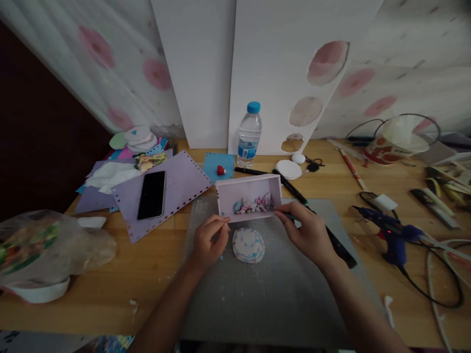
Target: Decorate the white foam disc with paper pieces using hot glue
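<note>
A small pale lilac open box (pixel 243 189) is tipped toward me, with crumpled paper bits (pixel 253 204) in pink, white and blue inside. The fingers of my left hand (pixel 211 239) pinch its lower left corner. My right hand (pixel 307 233) is closed around a slim dark tool (pixel 290 215), whose tip reaches into the box's right end; its exact kind is hard to make out. Just below the box, a round white disc (pixel 248 245) dotted with blue and pink bits lies on the grey cutting mat (pixel 250 304).
A water bottle (pixel 249 137) stands behind the box. Left are a phone (pixel 151 195) on purple paper (pixel 180 179) and a bagged bowl (pixel 40 289). Right are a black ruler-like strip (pixel 340 247), a blue glue gun (pixel 392 233) with its cord and a cutter knife (pixel 434 208).
</note>
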`<state>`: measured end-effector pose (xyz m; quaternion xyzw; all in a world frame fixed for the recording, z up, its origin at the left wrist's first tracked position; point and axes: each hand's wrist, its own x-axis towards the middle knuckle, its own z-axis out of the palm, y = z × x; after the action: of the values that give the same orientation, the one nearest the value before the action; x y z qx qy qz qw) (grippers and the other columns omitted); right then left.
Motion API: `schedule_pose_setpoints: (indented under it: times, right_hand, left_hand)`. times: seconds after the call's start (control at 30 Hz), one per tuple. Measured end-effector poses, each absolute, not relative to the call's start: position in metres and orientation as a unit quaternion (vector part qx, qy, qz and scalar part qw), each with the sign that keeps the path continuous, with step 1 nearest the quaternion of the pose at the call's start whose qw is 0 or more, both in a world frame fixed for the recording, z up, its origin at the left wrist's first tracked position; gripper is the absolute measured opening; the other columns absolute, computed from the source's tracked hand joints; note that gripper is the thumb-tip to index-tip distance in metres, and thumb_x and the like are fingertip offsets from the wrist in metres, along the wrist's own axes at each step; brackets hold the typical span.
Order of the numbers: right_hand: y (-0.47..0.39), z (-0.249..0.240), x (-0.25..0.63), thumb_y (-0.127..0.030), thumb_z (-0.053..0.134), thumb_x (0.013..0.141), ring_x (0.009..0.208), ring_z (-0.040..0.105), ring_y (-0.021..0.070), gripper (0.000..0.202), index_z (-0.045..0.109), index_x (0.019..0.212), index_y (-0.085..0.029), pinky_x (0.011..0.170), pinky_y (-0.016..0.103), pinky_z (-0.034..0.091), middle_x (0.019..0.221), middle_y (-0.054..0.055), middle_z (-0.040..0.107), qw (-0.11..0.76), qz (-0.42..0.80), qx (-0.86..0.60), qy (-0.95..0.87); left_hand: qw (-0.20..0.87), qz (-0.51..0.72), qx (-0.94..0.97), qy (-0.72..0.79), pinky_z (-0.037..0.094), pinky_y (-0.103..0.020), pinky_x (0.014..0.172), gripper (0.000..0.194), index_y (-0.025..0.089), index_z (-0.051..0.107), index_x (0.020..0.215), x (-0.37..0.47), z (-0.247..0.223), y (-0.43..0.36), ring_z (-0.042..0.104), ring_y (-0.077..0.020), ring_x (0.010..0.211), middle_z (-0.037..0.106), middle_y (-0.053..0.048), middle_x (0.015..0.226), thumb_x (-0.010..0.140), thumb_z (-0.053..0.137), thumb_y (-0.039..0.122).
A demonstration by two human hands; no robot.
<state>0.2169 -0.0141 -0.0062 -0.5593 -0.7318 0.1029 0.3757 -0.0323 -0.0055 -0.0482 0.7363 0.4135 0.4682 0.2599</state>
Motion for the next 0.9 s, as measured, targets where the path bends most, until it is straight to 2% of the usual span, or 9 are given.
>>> schedule_pose_setpoints:
  times: [0.13,0.23,0.43,0.63,0.7,0.8,0.9]
  right_hand:
    - [-0.011,-0.012,0.212,-0.025,0.054,0.092,0.081,0.068,0.0197,0.009,0.062,0.093,-0.021,0.072,0.030,0.053,0.086,0.005,0.070,0.333,0.143,-0.541,-0.759]
    - [-0.007,-0.013,0.210,-0.026,0.052,0.093,0.084,0.067,0.0207,0.011,0.061,0.094,-0.020,0.075,0.032,0.052,0.088,0.006,0.069,0.348,0.114,-0.552,-0.749]
    - [-0.006,-0.004,0.219,-0.030,0.054,0.092,0.080,0.067,0.0204,0.013,0.062,0.095,-0.021,0.070,0.032,0.053,0.089,0.006,0.070,0.403,0.081,-0.588,-0.697]
    - [-0.014,0.000,0.227,-0.030,0.053,0.092,0.077,0.067,0.0188,0.012,0.062,0.094,-0.022,0.069,0.030,0.052,0.087,0.005,0.070,0.365,0.102,-0.578,-0.722]
    - [-0.017,0.000,0.225,-0.030,0.052,0.092,0.077,0.067,0.0188,0.012,0.062,0.093,-0.022,0.068,0.030,0.052,0.085,0.005,0.069,0.364,0.114,-0.570,-0.728]
    - [-0.019,0.002,0.219,-0.030,0.052,0.092,0.077,0.066,0.0189,0.013,0.062,0.092,-0.021,0.069,0.030,0.052,0.083,0.005,0.069,0.366,0.139,-0.552,-0.736]
    - [-0.022,0.005,0.215,-0.029,0.052,0.092,0.075,0.065,0.0176,0.013,0.061,0.094,-0.020,0.066,0.028,0.051,0.082,0.004,0.067,0.363,0.184,-0.534,-0.741]
  left_hand:
    - [0.262,0.465,0.737,0.415,0.053,-0.029,0.070,0.021,0.016,0.063,0.074,-0.032,-0.050,-0.005,0.065,-0.0172,0.079,0.068,-0.008,0.087,0.089,0.049,0.015]
    - [0.265,0.465,0.736,0.415,0.053,-0.030,0.072,0.021,0.016,0.063,0.074,-0.033,-0.051,-0.005,0.065,-0.0175,0.081,0.067,-0.009,0.088,0.089,0.049,0.015]
    - [0.267,0.460,0.735,0.419,0.053,-0.032,0.074,0.022,0.017,0.063,0.073,-0.032,-0.052,-0.005,0.065,-0.0189,0.083,0.066,-0.009,0.089,0.090,0.049,0.016]
    - [0.259,0.466,0.738,0.414,0.052,-0.031,0.074,0.022,0.017,0.063,0.073,-0.031,-0.051,-0.004,0.064,-0.0187,0.086,0.065,-0.008,0.087,0.090,0.049,0.016]
    - [0.269,0.468,0.732,0.415,0.052,-0.031,0.073,0.021,0.017,0.065,0.077,-0.031,-0.052,-0.004,0.064,-0.0185,0.085,0.065,-0.008,0.089,0.091,0.049,0.018]
    - [0.291,0.482,0.716,0.413,0.052,-0.030,0.071,0.018,0.019,0.065,0.096,-0.031,-0.055,-0.006,0.063,-0.0167,0.079,0.066,-0.007,0.092,0.092,0.048,0.022]
    - [0.337,0.499,0.678,0.421,0.051,-0.029,0.068,0.025,0.020,0.060,0.113,-0.031,-0.058,-0.007,0.061,-0.0135,0.069,0.067,-0.008,0.101,0.095,0.044,0.027]
